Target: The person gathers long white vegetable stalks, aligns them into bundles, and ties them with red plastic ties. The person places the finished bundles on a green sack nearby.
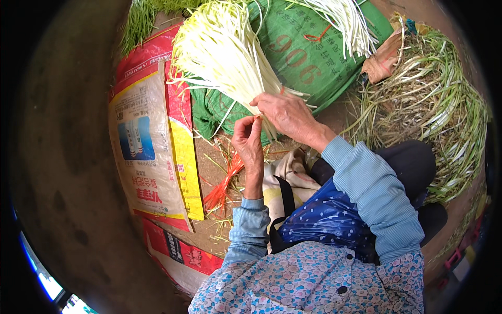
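A large bundle of pale yellow-white leafy stalks (231, 55) lies across a green woven sack (306, 59). My right hand (284, 112) rests over the cut ends of the bundle, its fingers bent around the near edge. Just left of it, my left hand (250, 133) has thumb and forefinger pinched together by the stalks; what is between the fingertips is too small to make out. A bit of red tie (282, 90) shows on the bundle beyond my right hand. Below my left hand, loose red plastic strands (225, 182) lie on the ground.
Printed woven bags (147, 157) lie flat at left. Another bundle of white stalks (349, 29) sits on the sack's far end beside a red loop (317, 37). Green leafy stalks (137, 27) are at the upper left. A heap of trimmed leaves (427, 106) spreads at right, near my knee.
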The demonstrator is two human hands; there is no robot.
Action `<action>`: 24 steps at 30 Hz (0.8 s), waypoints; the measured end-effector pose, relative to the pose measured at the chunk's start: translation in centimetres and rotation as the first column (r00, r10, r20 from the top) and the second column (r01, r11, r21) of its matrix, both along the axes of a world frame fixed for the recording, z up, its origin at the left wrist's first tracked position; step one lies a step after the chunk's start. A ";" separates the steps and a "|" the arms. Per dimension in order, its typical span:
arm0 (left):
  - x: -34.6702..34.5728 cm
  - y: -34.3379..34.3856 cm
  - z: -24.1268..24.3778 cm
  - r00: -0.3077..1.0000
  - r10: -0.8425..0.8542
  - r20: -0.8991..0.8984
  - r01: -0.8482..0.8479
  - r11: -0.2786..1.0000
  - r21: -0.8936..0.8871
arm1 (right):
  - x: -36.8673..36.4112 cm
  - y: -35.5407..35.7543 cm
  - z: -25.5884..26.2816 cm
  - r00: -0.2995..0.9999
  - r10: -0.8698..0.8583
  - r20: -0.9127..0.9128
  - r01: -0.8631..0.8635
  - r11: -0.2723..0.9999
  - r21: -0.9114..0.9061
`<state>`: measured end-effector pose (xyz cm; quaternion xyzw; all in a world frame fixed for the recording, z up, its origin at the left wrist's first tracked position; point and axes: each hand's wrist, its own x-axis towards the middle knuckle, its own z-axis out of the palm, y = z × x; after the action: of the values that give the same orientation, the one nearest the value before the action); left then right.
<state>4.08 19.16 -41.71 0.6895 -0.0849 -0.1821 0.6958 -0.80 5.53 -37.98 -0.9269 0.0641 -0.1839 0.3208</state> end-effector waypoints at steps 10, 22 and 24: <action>-0.2 -0.7 0.6 0.987 0.074 -0.140 -0.083 0.994 -0.067 | 0.0 0.0 -0.5 0.999 0.001 0.033 -0.001 1.000 -0.008; -1.3 -1.4 0.5 0.981 0.173 -0.083 -0.182 0.976 -0.121 | 0.1 0.7 -0.8 0.999 -0.019 0.026 0.020 0.999 -0.037; -1.4 -1.3 -0.1 0.982 0.177 -0.060 -0.183 0.975 -0.125 | 0.1 0.8 -0.8 0.999 -0.017 0.040 0.020 0.998 -0.058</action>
<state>2.70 17.82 -41.78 0.6431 -0.0167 -0.1291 0.7546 -0.68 6.34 -38.78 -0.9314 0.0611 -0.2067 0.2932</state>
